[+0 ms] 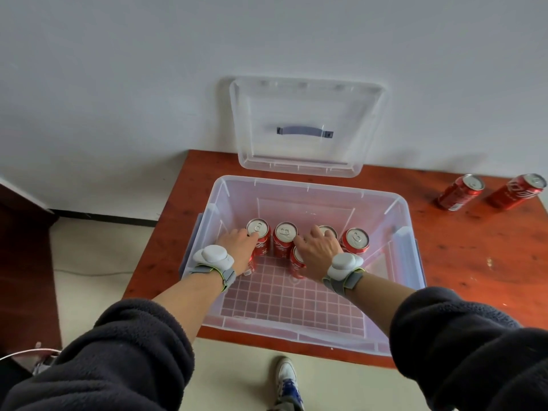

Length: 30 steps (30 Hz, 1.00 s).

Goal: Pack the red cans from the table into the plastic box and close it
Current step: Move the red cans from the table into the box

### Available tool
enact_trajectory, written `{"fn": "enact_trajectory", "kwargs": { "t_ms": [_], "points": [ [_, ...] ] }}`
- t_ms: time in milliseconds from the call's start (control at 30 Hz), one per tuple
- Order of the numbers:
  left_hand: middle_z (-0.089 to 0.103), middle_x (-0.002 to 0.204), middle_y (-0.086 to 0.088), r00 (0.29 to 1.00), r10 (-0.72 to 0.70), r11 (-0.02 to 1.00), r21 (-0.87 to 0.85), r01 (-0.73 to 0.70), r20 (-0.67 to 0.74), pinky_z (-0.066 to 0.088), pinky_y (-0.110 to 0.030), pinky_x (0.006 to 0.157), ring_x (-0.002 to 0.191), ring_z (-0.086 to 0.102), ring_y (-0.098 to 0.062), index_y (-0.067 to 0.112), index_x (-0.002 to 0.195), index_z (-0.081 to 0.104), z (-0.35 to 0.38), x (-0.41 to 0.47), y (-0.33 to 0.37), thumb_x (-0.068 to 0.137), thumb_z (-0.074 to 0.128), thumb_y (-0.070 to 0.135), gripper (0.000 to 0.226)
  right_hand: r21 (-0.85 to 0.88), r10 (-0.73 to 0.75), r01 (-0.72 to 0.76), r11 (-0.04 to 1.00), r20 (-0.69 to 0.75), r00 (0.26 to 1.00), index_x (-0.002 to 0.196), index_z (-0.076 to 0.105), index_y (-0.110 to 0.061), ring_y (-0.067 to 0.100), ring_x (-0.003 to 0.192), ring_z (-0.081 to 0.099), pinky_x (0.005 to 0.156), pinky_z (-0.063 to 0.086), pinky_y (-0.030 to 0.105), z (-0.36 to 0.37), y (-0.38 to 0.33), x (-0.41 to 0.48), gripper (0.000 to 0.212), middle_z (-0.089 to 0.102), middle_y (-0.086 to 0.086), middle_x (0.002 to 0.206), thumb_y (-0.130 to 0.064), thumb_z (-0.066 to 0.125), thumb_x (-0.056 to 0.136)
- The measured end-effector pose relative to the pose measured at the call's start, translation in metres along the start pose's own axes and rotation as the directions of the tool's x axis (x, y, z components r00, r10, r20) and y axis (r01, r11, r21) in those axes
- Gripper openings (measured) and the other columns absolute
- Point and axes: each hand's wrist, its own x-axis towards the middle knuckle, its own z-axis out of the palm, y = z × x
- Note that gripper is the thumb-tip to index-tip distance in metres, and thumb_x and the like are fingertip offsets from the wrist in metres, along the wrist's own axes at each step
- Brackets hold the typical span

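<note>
Table point(462, 262) is reddish wood, and the clear plastic box point(299, 330) takes up its near-centre, open. Lid point(302, 120) is off, propped against the wall at 12 o'clock from the box, blue handle showing — closing not yet done.

Inside the box: a back row of four upright red cans, from the far-left can point(258, 229) to the far-right can point(355, 240), plus two more in front under the hands. Front-left can point(252, 264) sits under the left hand point(237, 247), fingers curled over it; front-right can point(296, 264) sits under the right hand point(318, 252), fingers wrapped on its top. Both look like placements in progress, my guess.

Still out: two loose cans point(459, 192) at 2 o'clock on the table, apart from the box. So roughly six in, two to go, then lid.

Labels — white script on red, cola-style, not legible.
</note>
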Motion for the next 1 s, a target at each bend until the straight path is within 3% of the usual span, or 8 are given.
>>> {"fn": "enact_trajectory", "kwargs": {
  "t_ms": [133, 300, 533, 800, 1000],
  "points": [
    [0.056, 0.116, -0.011, 0.998, -0.032, 0.998, -0.054, 0.029, -0.059, 0.050, -0.040, 0.084, 0.107, 0.059, -0.031, 0.012, 0.122, 0.051, -0.021, -0.006, 0.002, 0.089, 0.060, 0.017, 0.035, 0.026, -0.017, 0.018, 0.999, -0.037, 0.999, 0.109, 0.056, -0.013, 0.028, 0.098, 0.048, 0.078, 0.045, 0.042, -0.015, 0.005, -0.008, 0.047, 0.062, 0.008, 0.104, -0.046, 0.068, 0.077],
    [0.058, 0.113, -0.008, 0.978, -0.098, 0.988, -0.135, 0.074, -0.182, 0.047, -0.038, 0.076, 0.100, 0.061, -0.031, 0.013, 0.111, 0.054, -0.074, -0.011, 0.024, 0.092, 0.050, 0.014, 0.020, 0.092, -0.001, 0.020, 0.996, -0.204, 0.979, 0.113, 0.058, -0.013, 0.029, 0.102, 0.051, 0.083, 0.046, 0.042, -0.048, 0.033, -0.036, 0.041, 0.063, 0.008, 0.110, -0.042, 0.062, 0.085],
    [0.062, 0.116, -0.009, 0.926, -0.083, 0.980, -0.198, 0.009, -0.369, 0.051, -0.040, 0.075, 0.100, 0.062, -0.035, 0.011, 0.109, 0.058, -0.142, -0.012, 0.107, 0.090, 0.049, 0.016, 0.022, 0.124, 0.026, 0.026, 0.992, -0.399, 0.916, 0.114, 0.062, -0.013, 0.033, 0.103, 0.055, 0.082, 0.045, 0.043, -0.085, 0.109, -0.116, 0.039, 0.066, 0.010, 0.106, -0.040, 0.062, 0.085],
    [0.064, 0.110, -0.008, 0.829, -0.046, 0.931, -0.326, -0.167, -0.557, 0.047, -0.037, 0.074, 0.097, 0.062, -0.035, 0.016, 0.107, 0.060, -0.197, 0.009, 0.262, 0.086, 0.054, 0.024, 0.024, 0.117, 0.192, -0.157, 0.981, -0.410, 0.892, 0.116, 0.060, -0.015, 0.030, 0.106, 0.053, 0.083, 0.045, 0.042, -0.070, 0.241, -0.223, 0.042, 0.063, 0.006, 0.108, -0.044, 0.056, 0.088],
    [0.062, 0.115, -0.005, 0.847, 0.052, 0.926, -0.292, -0.239, -0.530, 0.046, -0.037, 0.080, 0.103, 0.061, -0.032, 0.018, 0.112, 0.059, -0.217, 0.036, 0.351, 0.088, 0.055, 0.028, 0.027, 0.151, 0.362, -0.329, 0.932, -0.341, 0.868, 0.120, 0.056, -0.018, 0.028, 0.111, 0.050, 0.086, 0.044, 0.041, -0.045, 0.322, -0.270, 0.043, 0.061, 0.005, 0.114, -0.047, 0.053, 0.089]
  ]
}}
